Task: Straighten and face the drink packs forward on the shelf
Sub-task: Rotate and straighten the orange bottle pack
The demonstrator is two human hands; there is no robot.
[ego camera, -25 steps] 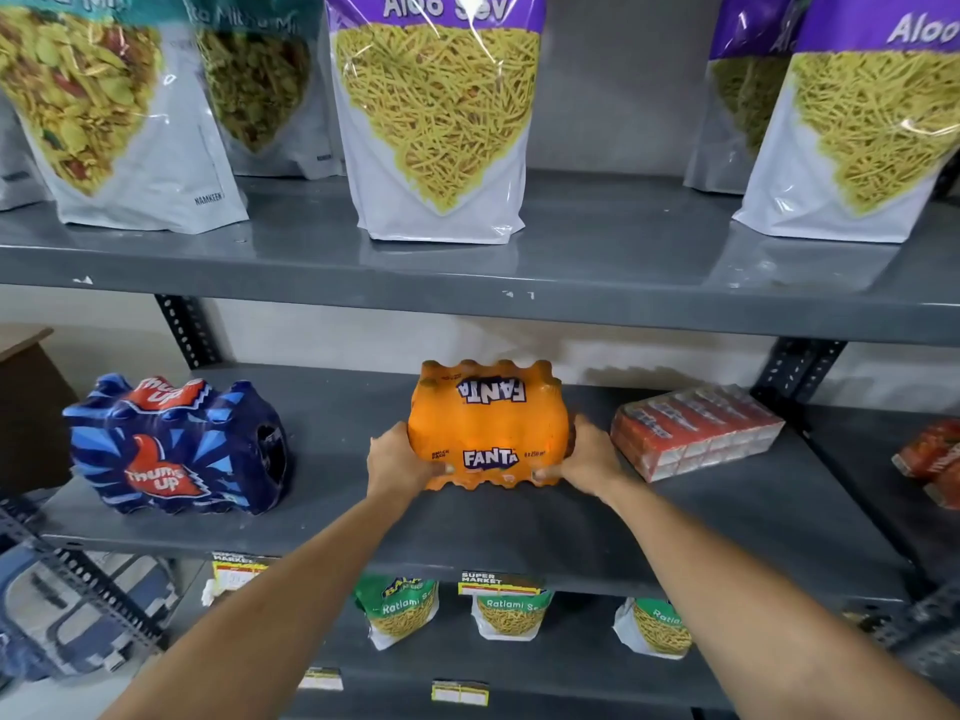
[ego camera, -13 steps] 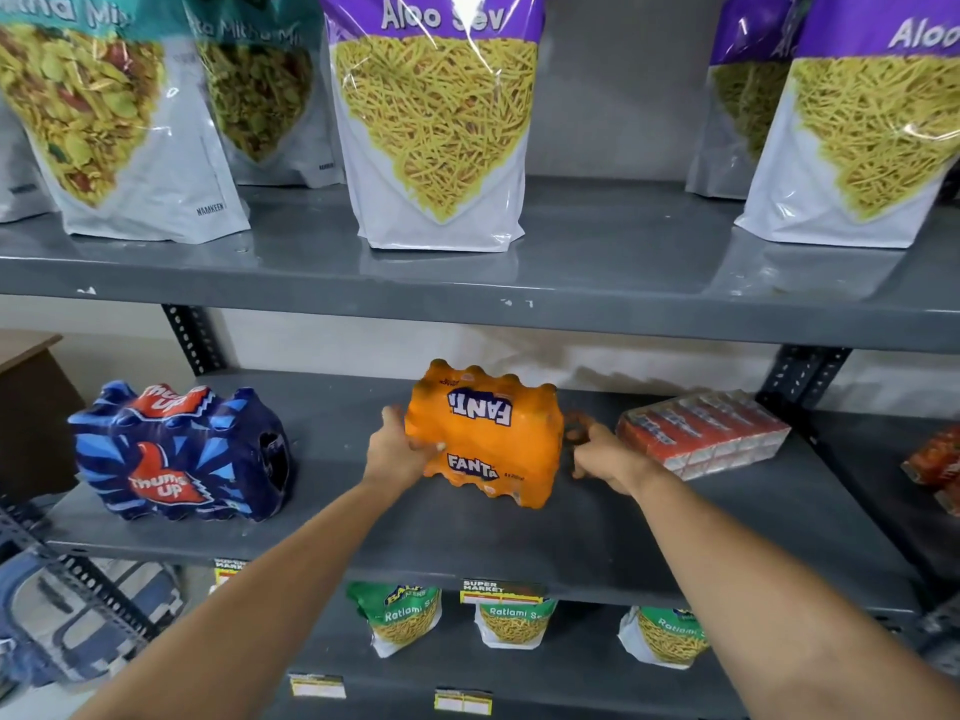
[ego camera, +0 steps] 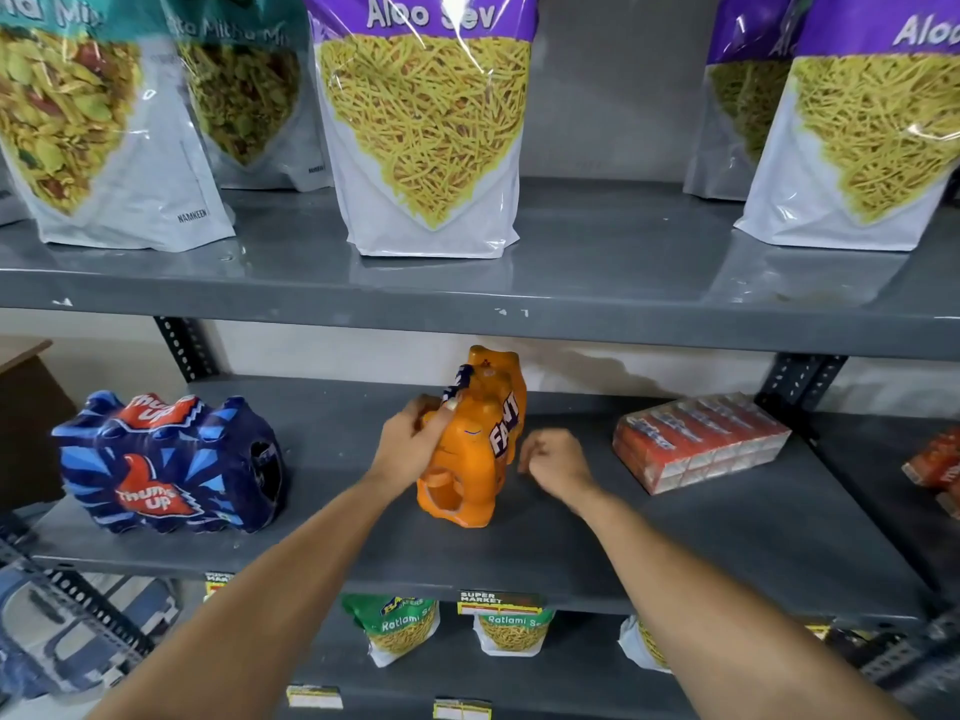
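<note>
An orange Fanta pack stands on the grey middle shelf, turned so its narrow end faces me and its label points right. My left hand grips its upper left side, thumb on the top. Just to the pack's right, my right hand hovers with its fingers curled, holding nothing and apart from the pack. At the shelf's left sits a blue Thums Up pack, its front label towards me.
A red carton pack lies to the right on the same shelf, more red packs at the far right edge. Snack bags line the shelf above. Small green snack bags sit on the shelf below.
The Fanta pack has turned from front-facing to end-on, label now to the right. My right hand has let go of it; my left hand has kept hold.
</note>
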